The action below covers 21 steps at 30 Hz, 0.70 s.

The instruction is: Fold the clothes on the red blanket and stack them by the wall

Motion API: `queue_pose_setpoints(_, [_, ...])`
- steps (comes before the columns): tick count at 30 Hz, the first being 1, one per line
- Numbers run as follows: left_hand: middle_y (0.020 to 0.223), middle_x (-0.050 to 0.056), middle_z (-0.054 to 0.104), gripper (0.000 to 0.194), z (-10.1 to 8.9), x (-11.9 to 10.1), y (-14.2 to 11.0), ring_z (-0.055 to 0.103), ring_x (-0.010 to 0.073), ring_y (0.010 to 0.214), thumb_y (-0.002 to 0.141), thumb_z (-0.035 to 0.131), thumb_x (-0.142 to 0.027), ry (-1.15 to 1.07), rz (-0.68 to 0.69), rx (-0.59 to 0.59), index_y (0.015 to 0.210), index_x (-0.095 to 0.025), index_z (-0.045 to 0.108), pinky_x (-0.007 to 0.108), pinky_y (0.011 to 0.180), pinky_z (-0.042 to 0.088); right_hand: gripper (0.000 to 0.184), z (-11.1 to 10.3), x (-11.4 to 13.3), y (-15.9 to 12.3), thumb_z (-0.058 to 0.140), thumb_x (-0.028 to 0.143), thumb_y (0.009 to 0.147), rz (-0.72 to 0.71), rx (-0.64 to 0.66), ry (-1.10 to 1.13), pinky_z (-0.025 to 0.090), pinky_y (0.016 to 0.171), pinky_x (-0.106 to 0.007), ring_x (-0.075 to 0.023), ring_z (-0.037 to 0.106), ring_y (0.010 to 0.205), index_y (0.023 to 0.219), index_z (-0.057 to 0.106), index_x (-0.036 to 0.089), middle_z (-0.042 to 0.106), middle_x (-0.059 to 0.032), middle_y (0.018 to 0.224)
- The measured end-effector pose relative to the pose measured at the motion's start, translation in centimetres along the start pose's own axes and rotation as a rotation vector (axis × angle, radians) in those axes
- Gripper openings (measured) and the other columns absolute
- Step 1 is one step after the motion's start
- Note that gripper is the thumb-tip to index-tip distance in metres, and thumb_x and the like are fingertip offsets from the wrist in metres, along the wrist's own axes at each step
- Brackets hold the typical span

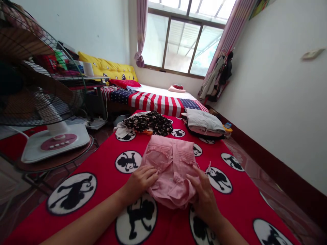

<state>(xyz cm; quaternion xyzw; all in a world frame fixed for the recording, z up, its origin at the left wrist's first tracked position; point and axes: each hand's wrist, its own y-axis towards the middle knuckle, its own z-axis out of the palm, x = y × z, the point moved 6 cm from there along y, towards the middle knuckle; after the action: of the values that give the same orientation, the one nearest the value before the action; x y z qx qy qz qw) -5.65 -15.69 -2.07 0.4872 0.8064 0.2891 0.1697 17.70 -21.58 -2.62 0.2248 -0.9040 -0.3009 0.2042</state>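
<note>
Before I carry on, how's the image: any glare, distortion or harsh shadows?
Head view: bright daylight washes out the upper window; head view: wide-angle stretching shows on the fan at the left edge; head view: soft light, no hard shadows across the pink garment.

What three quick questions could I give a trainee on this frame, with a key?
1. True or false: the left hand and the right hand both touch the pink garment.
2. What colour is the top piece of the folded stack on the right of the picture? A yellow; B light grey; C green.
3. Fill in: the white circles printed on the red blanket show black ____.

Key: 1 true; 2 B; 3 monkeys.
</note>
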Motion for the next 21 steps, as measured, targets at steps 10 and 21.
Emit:
queue_pose_setpoints(10, [0.098,0.005,0.073,0.025,-0.1,1.9,1.7,0.069,0.0209,0.089,0.081,0.055,-0.018,-0.358,-0.435,0.019,0.104,-0.019,0.065,0.028,0.076,0.050,0.074,-2.4,0.0,-1.6,0.060,0.036,0.081,0.491,-0.199,-0.005,0.024,0.110,-0.061,-0.0382,0.016,0.143,0.146,0.027,0.022,0.011,-0.0137,0.158])
queue_pose_setpoints(21, [0.092,0.006,0.069,0.027,-0.1,-4.9,5.3,0.065,0.0220,0.085,0.073,0.058,-0.013,-0.436,-0.434,-0.026,0.099,-0.018,0.064,0.029,0.072,0.048,0.066,3.4,5.1,-6.8,0.074,0.065,0.062,1.210,-0.498,1.410,0.052,0.087,-0.049,-0.0318,0.063,0.107,0.113,0.061,0.026,0.067,-0.0104,0.116])
